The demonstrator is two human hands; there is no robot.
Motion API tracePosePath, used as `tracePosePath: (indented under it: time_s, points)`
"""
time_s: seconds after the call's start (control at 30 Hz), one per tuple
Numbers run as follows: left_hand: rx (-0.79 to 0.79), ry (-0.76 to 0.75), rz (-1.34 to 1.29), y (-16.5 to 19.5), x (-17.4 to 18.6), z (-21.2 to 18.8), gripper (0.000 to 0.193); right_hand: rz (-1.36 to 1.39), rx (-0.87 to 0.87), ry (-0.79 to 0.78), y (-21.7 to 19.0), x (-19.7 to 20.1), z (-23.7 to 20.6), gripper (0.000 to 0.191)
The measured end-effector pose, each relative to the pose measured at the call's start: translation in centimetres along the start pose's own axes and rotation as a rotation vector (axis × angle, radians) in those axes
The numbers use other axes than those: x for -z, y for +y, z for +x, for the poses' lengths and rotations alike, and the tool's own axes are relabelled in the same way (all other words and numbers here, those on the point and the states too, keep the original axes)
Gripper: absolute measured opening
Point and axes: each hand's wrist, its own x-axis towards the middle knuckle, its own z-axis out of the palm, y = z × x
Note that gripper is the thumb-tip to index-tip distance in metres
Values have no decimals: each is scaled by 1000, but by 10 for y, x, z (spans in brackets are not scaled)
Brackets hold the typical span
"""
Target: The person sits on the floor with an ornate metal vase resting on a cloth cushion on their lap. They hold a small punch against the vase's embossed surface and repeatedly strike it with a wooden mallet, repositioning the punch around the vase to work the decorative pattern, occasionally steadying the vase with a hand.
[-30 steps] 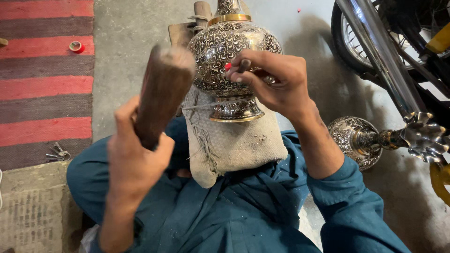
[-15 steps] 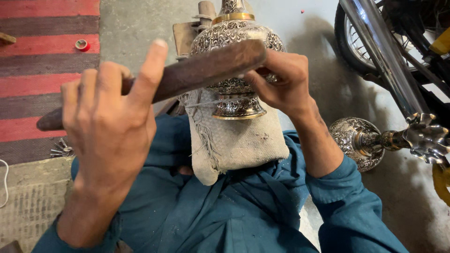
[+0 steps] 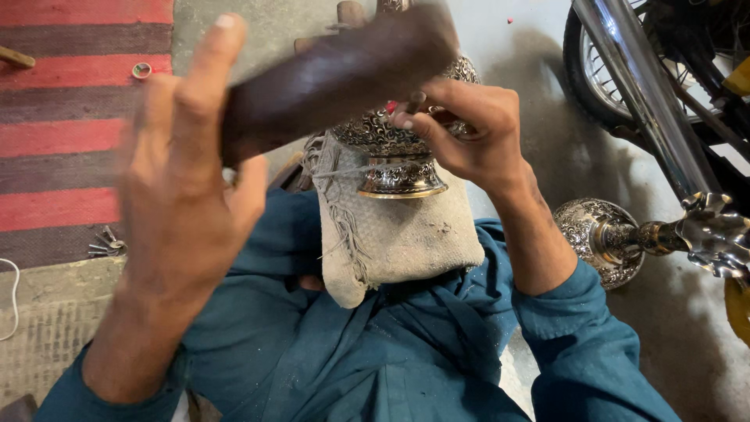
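We see the left hand point(image 3: 183, 211) gripping a dark wooden mallet point(image 3: 336, 74), blurred, its head over the engraved metal vase point(image 3: 394, 144). The right hand point(image 3: 473, 133) is closed on a small tool, mostly hidden, pressed against the vase's side. The vase rests on a grey cloth pad point(image 3: 398, 234) in the lap, between both hands, a second engraved piece point(image 3: 601, 238) lying to the right

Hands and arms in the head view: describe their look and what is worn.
Both are bare: left hand and right hand wear no gloves, rings or watch. Teal sleeves are pushed up, leaving the forearms uncovered. The left hand is motion-blurred; fingers of the right show short nails.
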Motion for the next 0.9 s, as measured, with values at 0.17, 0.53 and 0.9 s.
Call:
tracePosePath:
  time_s: [0.17,0.53,0.9]
  points:
    - [-31,19,92,5,5,9,71,35,-7,-17,-3,2,2,12]
    - [124,-50,-464,11,6,7,72,149,-110,100,-10,-7,-2,22]
    - [-19,-63,-68,15,8,29,79,51,-106,34,0,0,-2,18]
